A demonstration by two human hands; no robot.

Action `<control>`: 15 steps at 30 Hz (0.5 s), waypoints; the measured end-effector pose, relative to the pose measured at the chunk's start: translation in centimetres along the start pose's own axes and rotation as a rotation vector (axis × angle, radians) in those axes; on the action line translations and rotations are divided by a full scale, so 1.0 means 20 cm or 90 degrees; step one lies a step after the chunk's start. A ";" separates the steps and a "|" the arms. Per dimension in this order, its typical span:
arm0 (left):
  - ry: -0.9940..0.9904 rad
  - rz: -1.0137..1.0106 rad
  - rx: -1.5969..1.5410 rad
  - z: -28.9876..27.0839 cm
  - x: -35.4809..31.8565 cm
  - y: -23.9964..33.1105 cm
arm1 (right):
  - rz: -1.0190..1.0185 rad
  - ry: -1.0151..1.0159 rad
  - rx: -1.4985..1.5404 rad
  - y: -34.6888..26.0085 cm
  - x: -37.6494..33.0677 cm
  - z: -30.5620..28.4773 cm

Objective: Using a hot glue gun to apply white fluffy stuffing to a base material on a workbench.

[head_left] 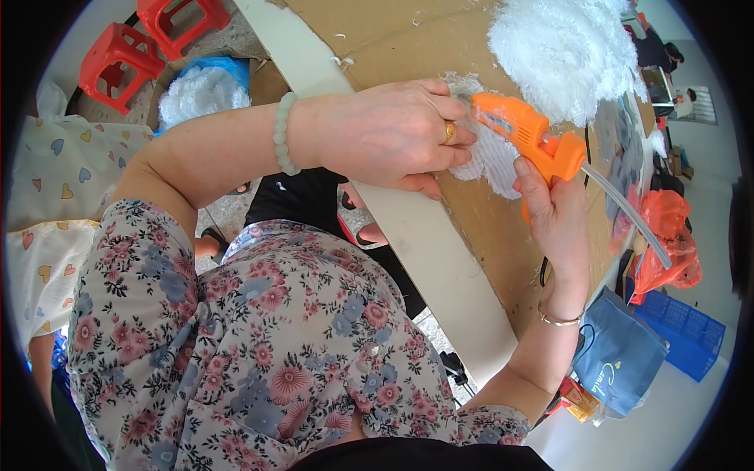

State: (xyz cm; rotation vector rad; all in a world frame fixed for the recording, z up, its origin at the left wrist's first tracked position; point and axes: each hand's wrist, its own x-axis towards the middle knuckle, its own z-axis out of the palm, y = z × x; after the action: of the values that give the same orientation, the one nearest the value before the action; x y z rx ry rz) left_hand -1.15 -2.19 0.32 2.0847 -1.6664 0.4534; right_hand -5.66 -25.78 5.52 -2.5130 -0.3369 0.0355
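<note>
My right hand point(556, 210) grips an orange glue gun point(525, 133) with a clear glue stick point(628, 212) sticking out of its back. Its nozzle points left onto a small white fluffy piece point(495, 161) lying on the brown cardboard-covered table point(503, 243). My left hand point(393, 133) presses down on that white piece, fingers curled over its edge; it wears a gold ring, and a pale green bead bracelet point(284, 133) sits on the wrist. A large heap of white fluffy material point(561, 47) lies just beyond the gun.
Red plastic stools point(118, 59) stand on the floor at upper left, beside a box holding more white fluff point(200, 90). An orange plastic bag point(667, 235), a blue bag point(620, 353) and a blue crate point(683, 334) are at right. Another person sits far back at upper right.
</note>
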 end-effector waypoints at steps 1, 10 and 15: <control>0.000 0.001 -0.001 0.00 0.00 0.00 | 0.001 0.001 -0.001 0.00 0.00 -0.01; -0.006 0.025 -0.005 -0.02 -0.07 -0.06 | 0.087 0.010 0.097 -0.03 -0.05 -0.08; -0.003 0.003 0.012 -0.04 -0.07 -0.07 | 0.088 0.130 0.404 -0.02 -0.13 -0.09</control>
State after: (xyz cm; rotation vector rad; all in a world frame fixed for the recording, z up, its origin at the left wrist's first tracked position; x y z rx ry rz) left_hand -0.15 -0.38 0.05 2.0970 -1.6771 0.4679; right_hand -8.11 -27.25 7.10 -1.8850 -0.0496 -0.0522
